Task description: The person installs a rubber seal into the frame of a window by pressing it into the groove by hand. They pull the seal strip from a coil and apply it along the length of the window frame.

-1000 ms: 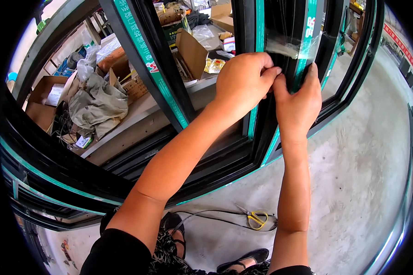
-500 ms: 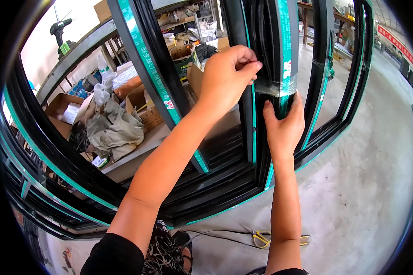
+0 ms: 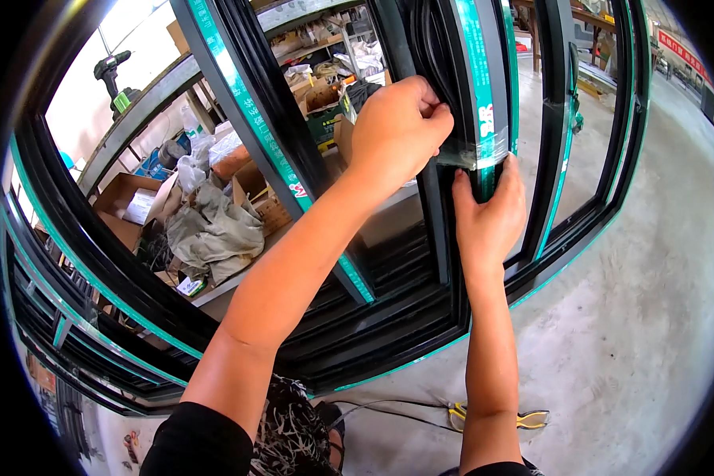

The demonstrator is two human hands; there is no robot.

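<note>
A dark upright window frame bar (image 3: 474,63) with a green protective strip stands in front of me. A band of clear tape (image 3: 474,154) crosses it, wrinkled and shiny. My left hand (image 3: 404,123) is closed in a pinch at the left end of the tape; what lies between thumb and forefinger is hidden. Just below the tape, my right hand (image 3: 492,218) is wrapped round the bar, thumb on its left side and fingers on the right. Loose black rubber seal strips (image 3: 430,40) hang along the bar's left side, behind my left hand.
Behind the frame, a bench holds cardboard boxes (image 3: 127,202), a crumpled grey cloth (image 3: 214,230) and plastic bags. A cordless drill (image 3: 113,75) stands at the upper left. Yellow-handled scissors (image 3: 531,419) and a black cable (image 3: 397,408) lie on the concrete floor (image 3: 611,317).
The view has shifted slightly, so the bar and its tape sit a little further left. Both hands keep nearly the same pose, the left still pinched, the right still round the bar.
</note>
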